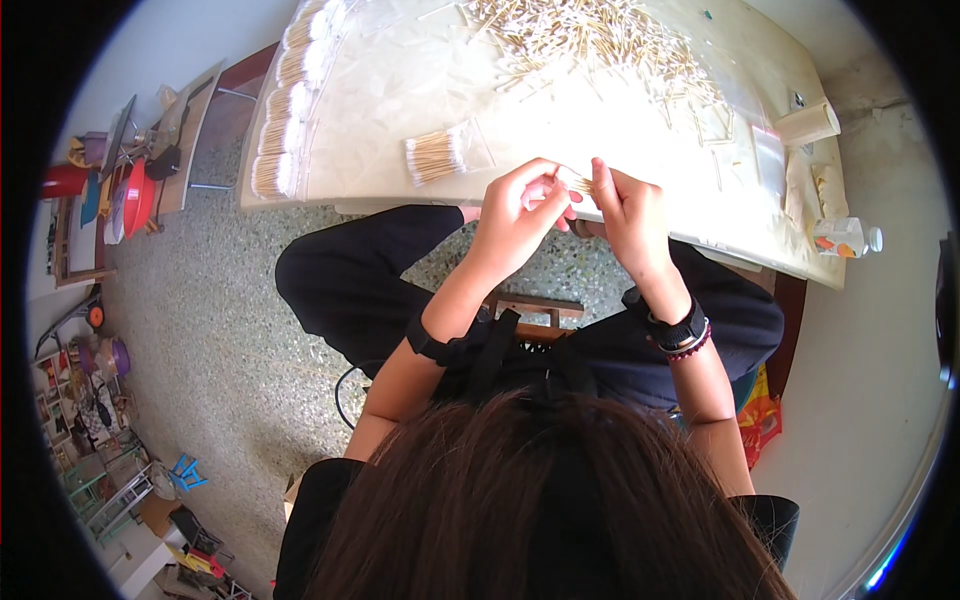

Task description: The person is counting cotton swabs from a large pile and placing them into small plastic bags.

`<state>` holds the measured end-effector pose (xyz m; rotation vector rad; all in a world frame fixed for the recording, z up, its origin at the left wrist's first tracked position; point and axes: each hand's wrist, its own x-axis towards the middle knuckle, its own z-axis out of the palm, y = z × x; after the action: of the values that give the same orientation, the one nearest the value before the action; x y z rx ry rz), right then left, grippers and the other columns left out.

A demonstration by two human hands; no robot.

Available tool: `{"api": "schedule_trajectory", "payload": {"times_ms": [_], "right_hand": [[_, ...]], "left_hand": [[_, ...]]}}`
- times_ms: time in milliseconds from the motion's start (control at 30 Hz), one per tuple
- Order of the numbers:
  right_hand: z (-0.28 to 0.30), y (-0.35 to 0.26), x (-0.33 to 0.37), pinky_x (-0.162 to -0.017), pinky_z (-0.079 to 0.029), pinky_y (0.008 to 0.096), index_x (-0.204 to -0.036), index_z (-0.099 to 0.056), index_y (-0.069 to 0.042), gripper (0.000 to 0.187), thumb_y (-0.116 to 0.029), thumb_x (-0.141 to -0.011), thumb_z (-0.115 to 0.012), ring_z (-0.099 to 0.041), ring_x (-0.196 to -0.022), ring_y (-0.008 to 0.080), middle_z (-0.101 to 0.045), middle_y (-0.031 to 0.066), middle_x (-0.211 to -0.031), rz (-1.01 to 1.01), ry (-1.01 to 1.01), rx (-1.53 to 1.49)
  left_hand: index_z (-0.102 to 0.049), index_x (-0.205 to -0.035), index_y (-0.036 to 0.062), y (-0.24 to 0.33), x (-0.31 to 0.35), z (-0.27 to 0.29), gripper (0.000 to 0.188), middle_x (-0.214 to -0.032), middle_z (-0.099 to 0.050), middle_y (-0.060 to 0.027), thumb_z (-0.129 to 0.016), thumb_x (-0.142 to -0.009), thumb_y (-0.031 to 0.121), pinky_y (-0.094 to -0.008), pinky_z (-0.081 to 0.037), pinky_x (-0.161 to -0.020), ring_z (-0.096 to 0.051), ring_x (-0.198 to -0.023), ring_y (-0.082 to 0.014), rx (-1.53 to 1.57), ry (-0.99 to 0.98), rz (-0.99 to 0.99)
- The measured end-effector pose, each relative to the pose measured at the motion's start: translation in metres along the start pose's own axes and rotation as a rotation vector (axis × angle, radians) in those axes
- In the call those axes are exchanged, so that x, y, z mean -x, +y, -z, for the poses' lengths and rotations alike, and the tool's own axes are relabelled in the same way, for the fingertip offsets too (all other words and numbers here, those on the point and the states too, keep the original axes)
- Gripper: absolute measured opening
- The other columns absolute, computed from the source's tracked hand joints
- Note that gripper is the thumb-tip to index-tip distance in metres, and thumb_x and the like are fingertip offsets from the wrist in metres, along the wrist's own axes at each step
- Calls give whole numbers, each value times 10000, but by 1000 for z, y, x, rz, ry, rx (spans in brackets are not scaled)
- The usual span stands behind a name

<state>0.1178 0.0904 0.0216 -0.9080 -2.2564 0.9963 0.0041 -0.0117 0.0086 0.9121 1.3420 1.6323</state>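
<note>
In the head view, a bunch of cotton swabs (584, 186) is pinched by the right hand (632, 205) over the near edge of the table (375, 120); whether anything is gripped by the curled left hand (520, 210) cannot be told. Swabs could be spilled by a slackened pinch; their long axis is set roughly sideways, pointed leftward

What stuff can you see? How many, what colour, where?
Table: one, cream, top
Loose swabs: uncountable, tan, table's far side
Swab packs: several, tan and white, table's left edge
Lone pack: one, tan and white, table's near edge
Bottle: one, clear, table's right end
Large roll: one, beige, table's right end
Little stool: one, blue, lower left
Bag: one, red and yellow, lower right
Clutter: lots, mixed, far left
Held swabs: some, tan, centre
Left hand: one, bare, centre
Right hand: one, bare, centre, holding swabs
</note>
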Motion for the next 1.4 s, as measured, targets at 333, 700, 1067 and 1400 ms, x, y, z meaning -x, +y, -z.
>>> {"api": "schedule_trajectory", "payload": {"times_ms": [333, 700, 1067, 1400], "right_hand": [[-3, 6, 1, -431, -354, 356, -627, -556, 28, 409, -237, -934, -509, -391, -391, 261, -433, 162, -474, -17, 33, -26], [-9, 6, 4, -433, -359, 342, -690, -578, 26, 363, -220, -943, -492, -406, -394, 248, -449, 161, -492, 18, 121, -41], [-4, 4, 2, -473, -390, 329, -698, -596, 27, 401, -253, -953, -465, -471, -435, 207, -491, 149, -512, -55, 71, -48], [1, 18, 0, -458, -291, 232, -573, -460, -56, 506, -371, -968, -429, -315, -482, 49, -370, -52, -514, -431, -341, -603]], "left_hand": [[-521, -1003, -60, -10, -1, -12, 152, -948, -619, -121, -563, -861, -26, -270, -525, -777, -627, -864, -144, 45, 202, -118], [-484, -986, -54, -10, -6, -26, 150, -967, -598, -136, -555, -854, -62, -289, -538, -793, -619, -913, -173, 108, 321, -190], [-442, -981, -20, -12, -11, -17, 107, -1021, -562, -125, -508, -896, -22, -269, -470, -844, -573, -977, -147, 175, 125, -153], [-567, -1013, 11, 15, -10, 6, 162, -934, -607, -98, -577, -853, -7, -281, -492, -728, -611, -866, -169, -436, 17, -357]]}}
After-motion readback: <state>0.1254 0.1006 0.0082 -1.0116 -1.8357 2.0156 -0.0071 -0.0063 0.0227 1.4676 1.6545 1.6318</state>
